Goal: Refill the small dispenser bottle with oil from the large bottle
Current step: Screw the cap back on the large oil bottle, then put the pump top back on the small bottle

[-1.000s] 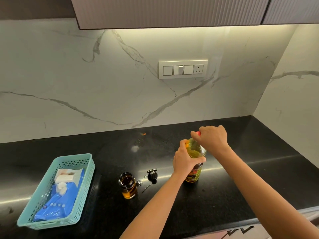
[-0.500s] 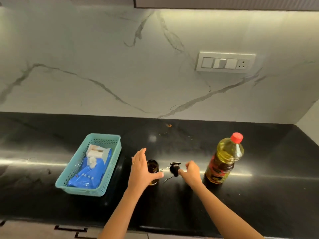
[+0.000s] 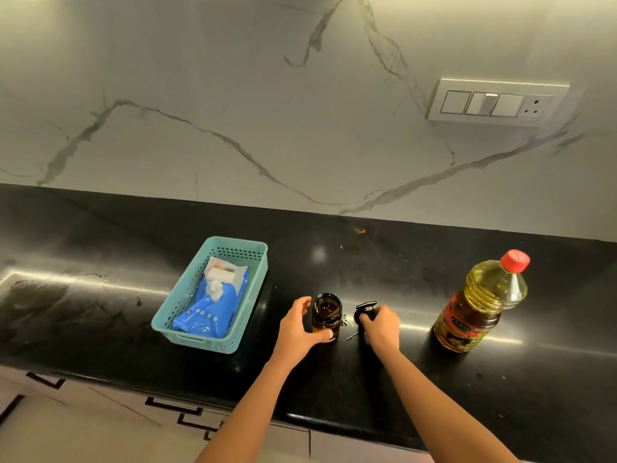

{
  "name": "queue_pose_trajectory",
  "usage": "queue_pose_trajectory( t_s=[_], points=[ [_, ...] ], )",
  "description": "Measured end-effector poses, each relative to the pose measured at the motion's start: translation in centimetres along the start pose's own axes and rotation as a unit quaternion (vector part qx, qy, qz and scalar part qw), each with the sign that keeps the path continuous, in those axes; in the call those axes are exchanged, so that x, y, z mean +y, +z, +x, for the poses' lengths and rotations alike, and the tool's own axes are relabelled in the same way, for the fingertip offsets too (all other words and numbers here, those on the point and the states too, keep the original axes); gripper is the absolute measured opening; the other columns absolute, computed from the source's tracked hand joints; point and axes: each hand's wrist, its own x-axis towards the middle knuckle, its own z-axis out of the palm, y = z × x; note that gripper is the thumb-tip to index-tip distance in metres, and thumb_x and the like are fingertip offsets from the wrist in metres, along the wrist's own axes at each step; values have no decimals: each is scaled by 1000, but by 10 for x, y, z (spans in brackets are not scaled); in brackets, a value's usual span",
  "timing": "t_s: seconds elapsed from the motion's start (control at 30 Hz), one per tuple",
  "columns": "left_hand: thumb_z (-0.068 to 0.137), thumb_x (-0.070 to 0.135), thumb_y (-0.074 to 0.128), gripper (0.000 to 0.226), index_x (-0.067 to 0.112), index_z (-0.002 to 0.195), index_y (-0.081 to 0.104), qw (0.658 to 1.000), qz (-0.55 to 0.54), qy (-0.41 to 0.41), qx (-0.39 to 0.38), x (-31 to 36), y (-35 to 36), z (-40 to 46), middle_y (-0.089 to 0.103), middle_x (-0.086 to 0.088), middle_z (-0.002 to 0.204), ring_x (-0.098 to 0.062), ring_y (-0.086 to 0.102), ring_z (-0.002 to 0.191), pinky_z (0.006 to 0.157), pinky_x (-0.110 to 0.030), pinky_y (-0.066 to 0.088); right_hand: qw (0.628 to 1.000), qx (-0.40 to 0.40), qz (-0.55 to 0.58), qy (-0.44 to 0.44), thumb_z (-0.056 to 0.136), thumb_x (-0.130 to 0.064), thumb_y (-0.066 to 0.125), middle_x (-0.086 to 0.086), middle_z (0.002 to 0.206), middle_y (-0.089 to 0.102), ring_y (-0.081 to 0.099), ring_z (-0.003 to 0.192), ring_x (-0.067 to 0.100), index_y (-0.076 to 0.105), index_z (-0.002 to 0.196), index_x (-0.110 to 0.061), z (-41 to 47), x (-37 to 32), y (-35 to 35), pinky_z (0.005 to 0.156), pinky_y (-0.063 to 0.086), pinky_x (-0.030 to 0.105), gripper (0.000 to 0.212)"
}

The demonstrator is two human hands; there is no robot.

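Observation:
The small dark amber dispenser bottle (image 3: pixel 327 315) stands uncapped on the black counter, with oil inside. My left hand (image 3: pixel 299 329) curls around its left side, thumb against its base. Just to its right lies the black dispenser top (image 3: pixel 364 309), and my right hand (image 3: pixel 380 325) is closed over it. The large oil bottle (image 3: pixel 480 302), yellow oil, red cap on, red label, stands upright farther right, untouched.
A teal plastic basket (image 3: pixel 247 248) holding a blue wipes pack and a white packet sits left of the small bottle. The marble wall with a switch plate (image 3: pixel 494 103) rises behind. The counter's front edge runs just below my forearms.
Both hands left the large bottle, which stands capped, and moved left. The left hand now wraps the small bottle; the right has closed on the dispenser top. The view shifted left and down.

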Motion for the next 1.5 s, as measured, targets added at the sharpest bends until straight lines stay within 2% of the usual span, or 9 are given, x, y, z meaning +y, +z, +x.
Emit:
queue_pose_trajectory(
  t_s=[0.13,0.2,0.3,0.43,0.6,0.73,1.0,1.27,1.5],
  points=[
    [66,21,83,72,20,129,47,1000,-8,9,-11,-2,4,7,57,5,126,-6,47,119,94,-16,35,997,9,72,-16,87,-17,61,15,104,66,61,96,29,61,107,2,-8,-9,-14,72,40,28,27],
    [64,21,84,71,20,126,50,1000,-15,14,-21,-1,6,9,60,8,119,-6,54,114,89,-12,39,989,0,143,-42,86,-14,63,13,100,68,65,89,25,61,108,0,-12,-20,-29,71,51,29,26],
    [61,20,85,72,21,124,51,999,-22,15,-31,1,8,12,61,9,114,-5,57,109,90,-14,42,971,-44,194,-131,81,-10,70,8,88,71,68,76,18,65,101,-9,-17,-44,-55,67,57,17,20],
    [59,16,85,69,22,120,53,999,-29,18,-35,3,10,12,62,11,110,2,57,99,78,-2,41,949,-116,25,-292,77,-13,75,-4,90,67,62,76,4,70,104,-16,-25,-83,-83,71,45,5,28],
    [59,17,85,64,20,116,56,998,-44,12,-36,0,12,12,66,8,108,1,60,97,75,-3,42,868,-199,-210,-404,83,-11,65,2,110,57,55,90,14,65,114,-16,-34,-113,-77,83,49,26,31],
    [60,15,85,61,21,113,57,998,-55,14,-31,-1,12,12,65,11,102,3,60,94,73,-1,42,836,-209,-313,-399,88,-11,58,6,120,51,57,104,25,60,119,-16,-41,-123,-66,86,51,35,31],
    [61,19,84,61,21,115,57,998,-48,23,-33,-3,11,13,65,9,106,1,60,94,73,0,41,804,-207,-395,-393,92,-16,55,9,121,51,59,99,27,58,121,-13,-45,-128,-51,82,52,34,29],
    [61,22,84,60,21,115,57,998,-35,31,-30,-5,12,14,66,8,106,-2,61,97,78,-5,43,832,-205,-375,-354,89,-21,59,11,116,61,61,101,28,59,118,-12,-46,-126,-47,81,56,36,30],
    [61,20,85,56,29,108,55,998,-56,32,-30,-2,10,10,63,17,94,13,60,85,74,0,43,850,-163,-395,-306,90,-35,56,11,104,63,61,82,25,56,110,-7,-52,-130,-38,62,46,29,35]
  ],
)
